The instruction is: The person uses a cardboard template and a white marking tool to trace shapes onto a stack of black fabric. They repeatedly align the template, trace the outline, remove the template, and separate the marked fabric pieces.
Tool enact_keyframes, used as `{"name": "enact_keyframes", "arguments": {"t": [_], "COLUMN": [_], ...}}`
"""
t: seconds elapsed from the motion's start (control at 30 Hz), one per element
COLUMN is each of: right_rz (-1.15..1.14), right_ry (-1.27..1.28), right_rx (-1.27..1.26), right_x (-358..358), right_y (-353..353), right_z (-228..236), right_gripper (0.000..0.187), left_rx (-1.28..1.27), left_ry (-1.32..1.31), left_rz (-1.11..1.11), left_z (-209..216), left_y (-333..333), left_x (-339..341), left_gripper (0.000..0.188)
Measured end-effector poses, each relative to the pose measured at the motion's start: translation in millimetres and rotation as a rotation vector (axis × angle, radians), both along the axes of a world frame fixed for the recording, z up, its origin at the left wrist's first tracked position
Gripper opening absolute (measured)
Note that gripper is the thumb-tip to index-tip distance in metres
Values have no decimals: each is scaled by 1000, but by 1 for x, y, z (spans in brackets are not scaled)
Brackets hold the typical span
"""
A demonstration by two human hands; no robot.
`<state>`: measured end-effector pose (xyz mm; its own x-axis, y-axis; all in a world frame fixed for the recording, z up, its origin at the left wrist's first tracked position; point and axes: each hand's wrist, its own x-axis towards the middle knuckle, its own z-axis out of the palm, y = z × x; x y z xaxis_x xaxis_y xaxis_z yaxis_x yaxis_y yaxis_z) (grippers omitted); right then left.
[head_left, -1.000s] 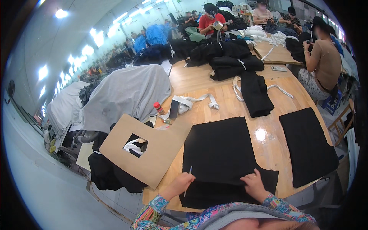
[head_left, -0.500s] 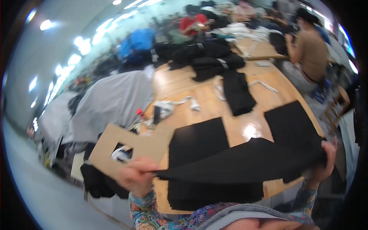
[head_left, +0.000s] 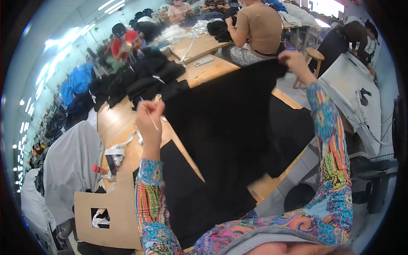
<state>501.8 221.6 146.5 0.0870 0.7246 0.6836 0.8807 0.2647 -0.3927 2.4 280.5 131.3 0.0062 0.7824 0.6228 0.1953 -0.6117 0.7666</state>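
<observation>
A wide black fabric panel (head_left: 225, 114) hangs stretched in the air between my two raised hands, over the wooden table. My left hand (head_left: 149, 117) pinches its upper left corner, with a thin pale stick-like thing showing by the fingers. At the upper right corner, my right hand (head_left: 293, 63) grips the fabric between thumb and fingers. Beneath it, a second black fabric piece (head_left: 170, 163) lies on the table near my left forearm. More black fabric (head_left: 293, 127) shows at the right, partly covered by the raised panel.
A cardboard template (head_left: 123, 212) with a square cutout lies at the near left. Beyond it are a red-capped item (head_left: 98, 169), white strips (head_left: 119, 151) and a grey-covered object (head_left: 70, 157). Black garment bundles (head_left: 148, 80) sit farther back. A co-worker in brown (head_left: 259, 27) sits ahead.
Both my hands have risen and moved away from my body, lifting the black fabric panel off the table and spreading it. The view has turned to the right.
</observation>
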Motion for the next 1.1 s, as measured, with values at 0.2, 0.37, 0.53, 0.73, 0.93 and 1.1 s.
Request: {"name": "enact_keyframes", "arguments": {"t": [0.2, 0.37, 0.53, 0.73, 0.93, 1.1], "right_rz": [-125, -449, -703, -905, -1030, -1092], "right_ry": [92, -275, -168, -94, -83, -87], "right_rx": [155, 102, -178, -508, -517, -640], "right_x": [75, 146, 148, 135, 141, 141], "right_y": [23, -19, -43, -105, -137, -149], "right_z": [55, -6, -132, -211, -235, -241], "right_gripper": [35, 38, 29, 29, 29, 26], "left_rx": [268, 258, 112, 44, 57, 22], "left_ry": [-30, 195, 274, 401, 502, 534], "left_rz": [-88, -353, -448, -617, -743, -778], "left_z": [35, -43, -139, -200, -220, -221], "left_y": [-63, -93, -121, -176, -206, -215], "left_x": [68, 118, 150, 178, 196, 205], "left_gripper": [18, 16, 14, 12, 10, 6]}}
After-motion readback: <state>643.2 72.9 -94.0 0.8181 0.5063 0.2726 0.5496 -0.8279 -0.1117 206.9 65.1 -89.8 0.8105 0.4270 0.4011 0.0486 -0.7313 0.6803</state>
